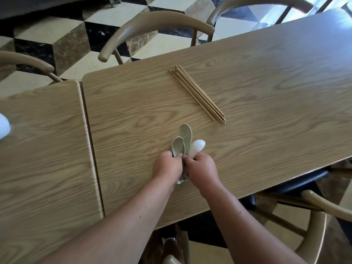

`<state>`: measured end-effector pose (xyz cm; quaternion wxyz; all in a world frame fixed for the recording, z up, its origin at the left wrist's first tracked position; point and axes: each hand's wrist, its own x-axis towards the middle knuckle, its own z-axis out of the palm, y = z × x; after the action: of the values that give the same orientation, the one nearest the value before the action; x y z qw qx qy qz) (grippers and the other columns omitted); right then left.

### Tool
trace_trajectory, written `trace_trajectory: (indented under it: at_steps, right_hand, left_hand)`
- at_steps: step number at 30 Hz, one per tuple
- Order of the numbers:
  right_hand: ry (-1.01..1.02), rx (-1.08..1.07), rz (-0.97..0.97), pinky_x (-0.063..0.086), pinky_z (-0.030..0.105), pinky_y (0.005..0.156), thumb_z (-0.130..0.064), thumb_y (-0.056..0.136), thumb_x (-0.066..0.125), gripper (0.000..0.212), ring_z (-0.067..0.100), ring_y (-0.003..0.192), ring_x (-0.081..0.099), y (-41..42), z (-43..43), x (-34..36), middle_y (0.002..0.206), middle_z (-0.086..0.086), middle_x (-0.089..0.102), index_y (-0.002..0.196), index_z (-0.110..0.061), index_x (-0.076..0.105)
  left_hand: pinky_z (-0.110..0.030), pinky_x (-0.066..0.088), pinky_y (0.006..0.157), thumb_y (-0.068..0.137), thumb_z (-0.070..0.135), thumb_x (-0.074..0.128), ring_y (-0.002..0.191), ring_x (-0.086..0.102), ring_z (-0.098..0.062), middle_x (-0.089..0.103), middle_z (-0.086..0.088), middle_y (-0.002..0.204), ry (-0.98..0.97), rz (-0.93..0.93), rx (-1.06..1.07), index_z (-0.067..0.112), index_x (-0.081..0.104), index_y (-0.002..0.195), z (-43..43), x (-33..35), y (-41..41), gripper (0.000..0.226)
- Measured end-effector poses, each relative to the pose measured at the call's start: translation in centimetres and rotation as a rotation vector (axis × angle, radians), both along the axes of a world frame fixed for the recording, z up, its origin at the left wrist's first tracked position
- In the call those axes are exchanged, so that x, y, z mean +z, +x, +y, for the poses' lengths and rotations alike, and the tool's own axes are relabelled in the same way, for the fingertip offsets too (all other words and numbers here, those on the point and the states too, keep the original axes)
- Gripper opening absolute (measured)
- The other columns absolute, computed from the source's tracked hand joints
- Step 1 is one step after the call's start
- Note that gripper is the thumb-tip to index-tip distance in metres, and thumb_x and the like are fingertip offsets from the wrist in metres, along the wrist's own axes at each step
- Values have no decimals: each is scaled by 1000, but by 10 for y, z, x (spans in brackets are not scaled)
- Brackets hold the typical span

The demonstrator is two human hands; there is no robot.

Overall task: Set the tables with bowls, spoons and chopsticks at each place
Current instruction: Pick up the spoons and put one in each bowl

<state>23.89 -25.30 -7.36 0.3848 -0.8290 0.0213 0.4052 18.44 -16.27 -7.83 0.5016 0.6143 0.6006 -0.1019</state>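
I have both hands low over the tabletop (266,82): left hand (167,169) and right hand (202,169) each clamp the spoons (185,139) by their handles, bowls fanned forward, probably to separate one. The chopsticks (197,93) lie bundled beyond, awaiting distribution.

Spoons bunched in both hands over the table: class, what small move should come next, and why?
Probably draw one spoon out of the bunch with the right hand and lay it down. Both hands grip the handles together, the left hand can steady the rest, and no spoon lies on the table yet.
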Motion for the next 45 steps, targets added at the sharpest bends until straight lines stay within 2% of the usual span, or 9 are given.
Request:
trace_trajectory:
  at_steps: [8,13,18,24,27,32,35,39,45]
  right_hand:
    - [132,-34,171,63,52,82,-36,97,69,29,24,76,75,-19,39,13,80,7,80,87,-11,78]
    - [205,87,237,64,53,83,-45,97,67,34,29,82,78,-49,84,28,83,8,81,88,-14,79]
    - [210,254,302,60,42,75,-39,100,64,31,22,75,73,-89,131,45,78,2,78,91,-13,78]
    - [143,468,246,64,58,85,-44,88,67,37,32,86,80,-167,196,74,91,14,82,90,-9,79]
    - [105,661,151,64,48,78,-40,101,62,39,25,75,73,-213,232,92,85,16,78,82,-8,72]
    - [61,835,-24,46,20,49,-29,108,54,38,10,55,63,-304,276,119,69,1,69,73,-18,63]
    - [81,799,20,45,15,42,-23,110,54,36,3,42,63,-366,295,134,69,12,74,80,-8,66]
    - [103,740,103,56,27,52,-20,108,58,29,22,53,70,-457,321,143,76,18,74,89,-2,70]
    - [39,872,88,64,53,83,-39,105,60,34,37,75,79,-511,334,136,79,14,81,86,-12,71]
  left_hand:
    - [-31,52,63,110,35,56,75,67,-24,75,-6,88,-172,-199,186,21,72,87,30,21,-25,32]
    - [-26,52,41,114,32,48,69,71,-22,75,-9,92,-243,-306,391,15,68,97,70,47,-59,31]
    - [-30,55,48,112,40,53,66,76,-23,80,-9,86,-277,-381,467,10,73,111,111,69,-123,36]
    - [-38,61,55,109,42,57,78,77,-29,80,-13,95,-208,-387,565,11,72,105,160,86,-215,35]
    - [-53,65,80,107,41,60,91,78,-34,81,-20,101,-86,-376,595,12,73,104,185,96,-268,32]
    - [-52,60,71,101,47,63,73,73,-32,77,-14,80,-9,-393,543,16,68,87,229,117,-367,35]
    - [-42,54,68,98,51,62,69,69,-29,77,-8,77,-6,-371,459,20,70,85,255,125,-434,34]
    - [-21,45,47,107,34,62,51,62,-13,70,-7,74,-109,-400,423,18,69,84,286,132,-528,29]
    - [-34,48,68,109,32,59,77,65,-25,74,-9,86,-143,-397,430,13,74,101,300,133,-585,26]
